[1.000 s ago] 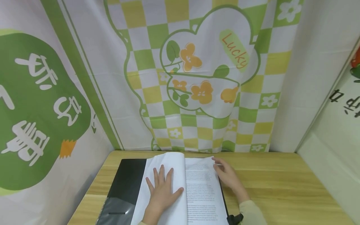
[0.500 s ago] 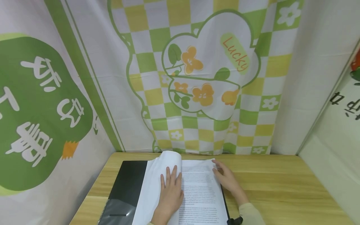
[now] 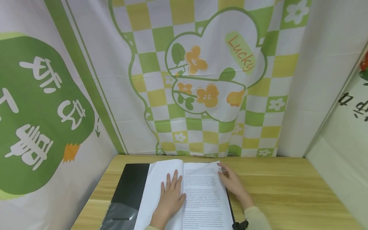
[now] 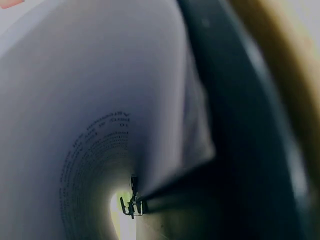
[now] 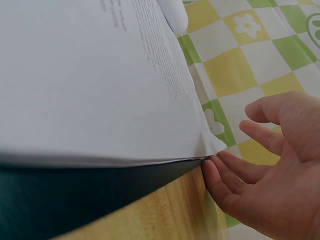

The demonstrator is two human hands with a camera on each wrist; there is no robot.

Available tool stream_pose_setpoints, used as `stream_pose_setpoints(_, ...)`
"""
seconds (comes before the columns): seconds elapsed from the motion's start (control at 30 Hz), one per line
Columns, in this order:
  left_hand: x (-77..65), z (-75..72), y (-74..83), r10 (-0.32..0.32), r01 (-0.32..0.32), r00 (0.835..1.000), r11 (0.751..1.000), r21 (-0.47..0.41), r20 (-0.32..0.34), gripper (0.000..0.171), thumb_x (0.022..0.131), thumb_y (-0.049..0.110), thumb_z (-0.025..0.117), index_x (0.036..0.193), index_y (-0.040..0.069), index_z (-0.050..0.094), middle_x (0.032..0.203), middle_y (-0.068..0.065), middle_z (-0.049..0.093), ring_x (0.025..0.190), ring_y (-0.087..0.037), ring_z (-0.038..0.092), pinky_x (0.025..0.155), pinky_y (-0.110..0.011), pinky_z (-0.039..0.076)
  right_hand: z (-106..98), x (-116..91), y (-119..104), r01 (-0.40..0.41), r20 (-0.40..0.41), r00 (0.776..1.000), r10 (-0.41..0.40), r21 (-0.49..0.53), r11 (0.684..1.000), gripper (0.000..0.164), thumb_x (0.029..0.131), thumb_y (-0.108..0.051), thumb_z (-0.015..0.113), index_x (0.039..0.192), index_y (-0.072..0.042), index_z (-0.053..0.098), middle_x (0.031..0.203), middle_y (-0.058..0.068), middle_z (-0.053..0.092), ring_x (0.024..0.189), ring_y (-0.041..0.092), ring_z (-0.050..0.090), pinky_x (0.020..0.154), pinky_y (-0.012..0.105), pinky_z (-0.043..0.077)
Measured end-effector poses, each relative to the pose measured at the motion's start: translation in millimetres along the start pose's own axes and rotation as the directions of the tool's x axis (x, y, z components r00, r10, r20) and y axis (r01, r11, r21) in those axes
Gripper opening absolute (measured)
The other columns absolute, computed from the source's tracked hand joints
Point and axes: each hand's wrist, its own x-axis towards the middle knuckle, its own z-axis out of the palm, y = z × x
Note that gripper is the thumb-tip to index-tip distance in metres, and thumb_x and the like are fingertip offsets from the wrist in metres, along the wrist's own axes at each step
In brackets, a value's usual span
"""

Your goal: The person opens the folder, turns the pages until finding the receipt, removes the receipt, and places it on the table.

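A stack of printed pages [image 3: 203, 191] lies in a black folder [image 3: 133, 182] spread on the table. My left hand [image 3: 170, 199] rests flat, fingers spread, on a white turned-over sheet [image 3: 155, 182] left of the fold, its thumb reaching the fold. My right hand [image 3: 232, 182] is at the far right corner of the pages. In the right wrist view, the lower fingers of the right hand [image 5: 275, 175] touch that corner [image 5: 212, 145], while its thumb stands apart from them. The left wrist view looks into a curled sheet [image 4: 100, 75] with print inside.
The wooden table [image 3: 281, 191] extends to the right of the folder. A checked cloth [image 3: 187, 127] hangs behind the table's far edge, with printed cloth walls [image 3: 37, 111] at the sides. A small black clip-like object [image 3: 240, 225] is at the right wrist.
My left hand moved right toward the fold, then slightly back left. The sheet's raised bulge near the fold has shifted left and flattened. My right hand stays at the corner.
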Motion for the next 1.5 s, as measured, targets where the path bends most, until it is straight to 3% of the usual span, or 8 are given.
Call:
stream_pose_setpoints(0.2,-2.9,4.6,-6.5,-0.058,0.062,0.997,0.995,-0.076,0.058,0.073,0.099,0.024,0.067,0.159,-0.005,0.037,0.170,-0.028,0.023,0.153,-0.061,0.015,0.115,-0.082,0.013,-0.7,-1.5,0.1,-0.015,0.015,1.000,0.015,0.018,1.000,0.043,0.108,-0.017,0.060,0.149,-0.005,0.055,0.154,0.025,0.051,0.136,0.045,0.053,0.112,0.063,0.043)
stream_pose_setpoints(0.4,-2.5,1.4,-7.7,-0.106,0.116,0.988,0.989,-0.087,0.116,0.077,0.101,0.029,0.065,0.162,-0.004,0.032,0.170,-0.028,0.022,0.153,-0.060,0.017,0.116,-0.081,0.015,-2.1,-1.2,-1.0,-0.012,0.002,1.000,0.012,0.035,0.999,0.041,0.108,-0.016,0.060,0.147,-0.005,0.057,0.153,0.024,0.053,0.136,0.045,0.053,0.113,0.061,0.043)
stream_pose_setpoints(0.7,-5.4,-0.6,-4.8,-0.099,0.111,0.989,0.988,-0.106,0.113,0.077,0.100,0.026,0.066,0.160,-0.008,0.031,0.168,-0.032,0.025,0.151,-0.062,0.019,0.114,-0.083,0.014,-2.3,-2.3,-2.9,-0.020,-0.004,1.000,0.021,0.039,0.999,0.039,0.108,-0.018,0.060,0.145,-0.005,0.059,0.148,0.024,0.055,0.133,0.043,0.056,0.110,0.060,0.046)
stream_pose_setpoints(0.93,-6.1,-7.0,-0.9,-0.149,0.172,0.962,0.982,-0.083,0.227,0.084,0.099,0.032,0.067,0.163,-0.004,0.027,0.171,-0.031,0.016,0.154,-0.059,0.012,0.114,-0.084,0.011,-1.1,-1.9,-2.8,-0.035,-0.012,0.999,0.036,0.035,0.999,0.042,0.107,-0.016,0.060,0.147,-0.004,0.055,0.147,0.026,0.055,0.135,0.046,0.054,0.113,0.060,0.043)
stream_pose_setpoints(1.07,-6.2,-10.3,1.2,-0.155,0.176,0.957,0.982,-0.066,0.246,0.086,0.098,0.033,0.069,0.163,-0.005,0.027,0.171,-0.031,0.016,0.155,-0.059,0.013,0.115,-0.083,0.012,-0.4,-1.5,-3.4,-0.042,-0.018,0.999,0.043,0.029,0.999,0.044,0.107,-0.015,0.059,0.149,-0.003,0.053,0.147,0.028,0.055,0.135,0.046,0.054,0.113,0.061,0.043)
stream_pose_setpoints(1.5,-7.7,-13.6,0.8,-0.149,0.176,0.950,0.982,-0.075,0.273,0.088,0.097,0.034,0.071,0.163,-0.005,0.026,0.171,-0.032,0.015,0.154,-0.060,0.013,0.114,-0.084,0.013,-0.1,-0.7,-2.4,-0.052,-0.024,0.998,0.052,0.020,0.998,0.050,0.107,-0.019,0.061,0.154,-0.008,0.047,0.143,0.031,0.057,0.117,0.039,0.066,0.096,0.054,0.055)
